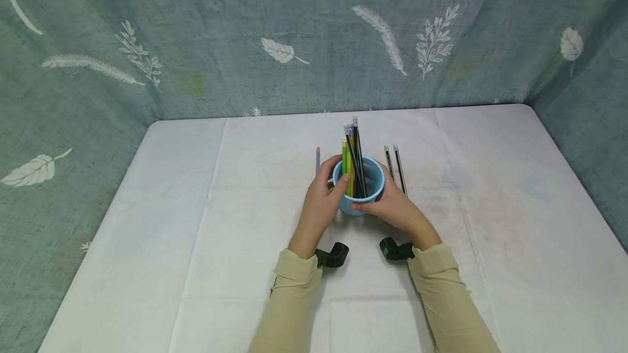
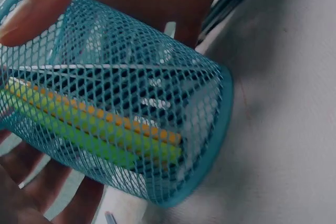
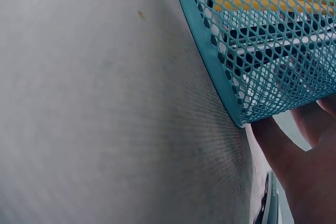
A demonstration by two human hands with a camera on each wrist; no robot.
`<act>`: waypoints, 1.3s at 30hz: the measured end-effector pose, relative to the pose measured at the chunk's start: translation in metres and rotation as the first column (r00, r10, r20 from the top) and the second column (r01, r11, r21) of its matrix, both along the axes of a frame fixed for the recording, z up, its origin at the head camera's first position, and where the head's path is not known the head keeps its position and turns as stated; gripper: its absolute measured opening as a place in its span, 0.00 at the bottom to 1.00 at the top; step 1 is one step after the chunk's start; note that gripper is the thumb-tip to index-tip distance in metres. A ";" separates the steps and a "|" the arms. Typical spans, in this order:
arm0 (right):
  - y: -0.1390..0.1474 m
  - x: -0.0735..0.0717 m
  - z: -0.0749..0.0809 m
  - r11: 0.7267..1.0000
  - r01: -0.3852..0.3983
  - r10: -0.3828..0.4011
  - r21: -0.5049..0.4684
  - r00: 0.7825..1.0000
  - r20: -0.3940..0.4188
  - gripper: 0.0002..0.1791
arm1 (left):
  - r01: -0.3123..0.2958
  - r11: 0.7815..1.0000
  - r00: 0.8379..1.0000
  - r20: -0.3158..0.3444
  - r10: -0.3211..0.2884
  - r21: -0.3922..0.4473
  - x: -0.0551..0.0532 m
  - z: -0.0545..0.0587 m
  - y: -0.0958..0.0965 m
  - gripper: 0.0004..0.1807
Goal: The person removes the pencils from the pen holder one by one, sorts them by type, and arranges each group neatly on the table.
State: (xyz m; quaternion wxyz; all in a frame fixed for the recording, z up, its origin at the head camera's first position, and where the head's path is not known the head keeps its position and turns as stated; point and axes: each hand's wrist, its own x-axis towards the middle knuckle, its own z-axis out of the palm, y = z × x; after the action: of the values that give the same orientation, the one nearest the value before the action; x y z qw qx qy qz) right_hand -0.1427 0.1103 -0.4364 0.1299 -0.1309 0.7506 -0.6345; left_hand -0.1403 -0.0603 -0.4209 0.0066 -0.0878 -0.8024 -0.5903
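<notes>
A light blue mesh pen holder (image 1: 376,177) stands between both hands, holding several black pencils (image 1: 360,159), a green one (image 1: 344,159) and a yellow one. My left hand (image 1: 319,203) grips its left side, the thumb over the rim. On the opposite side my right hand (image 1: 393,205) holds it, with the thumb across the front. Through the mesh (image 2: 118,85), the left wrist view shows the green and yellow lengths inside. The right wrist view has the holder's base edge (image 3: 214,66) close to the cloth; whether it touches, I cannot tell.
A purple pencil (image 1: 318,161) with a reddish end lies left of the holder, partly behind the left hand. Two dark pencils (image 1: 400,170) lie to the right, by the right hand. White cloth (image 1: 245,233) covers the table; a green leaf-patterned curtain (image 1: 314,26) hangs behind.
</notes>
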 end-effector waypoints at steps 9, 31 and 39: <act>-0.004 0.001 0.001 0.999 -0.016 0.015 0.040 0.999 0.037 0.55 | -0.090 0.996 0.996 -0.007 0.090 -0.007 0.003 0.005 0.001 0.22; -0.004 0.001 0.004 0.992 -0.036 0.033 0.119 0.999 0.022 0.52 | -0.092 0.926 0.994 0.012 0.104 -0.366 0.009 0.025 -0.001 0.13; -0.005 0.002 0.008 0.991 -0.049 0.049 0.127 0.999 0.003 0.53 | -0.025 0.804 0.990 0.095 0.101 -0.595 0.014 0.038 0.004 0.15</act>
State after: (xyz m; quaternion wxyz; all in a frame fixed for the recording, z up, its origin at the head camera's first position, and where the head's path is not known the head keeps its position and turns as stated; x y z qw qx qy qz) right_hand -0.1402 0.1055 -0.4282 0.1532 -0.1409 0.7859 -0.5822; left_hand -0.1267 -0.0559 -0.3829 -0.0504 -0.0227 -0.9476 -0.3145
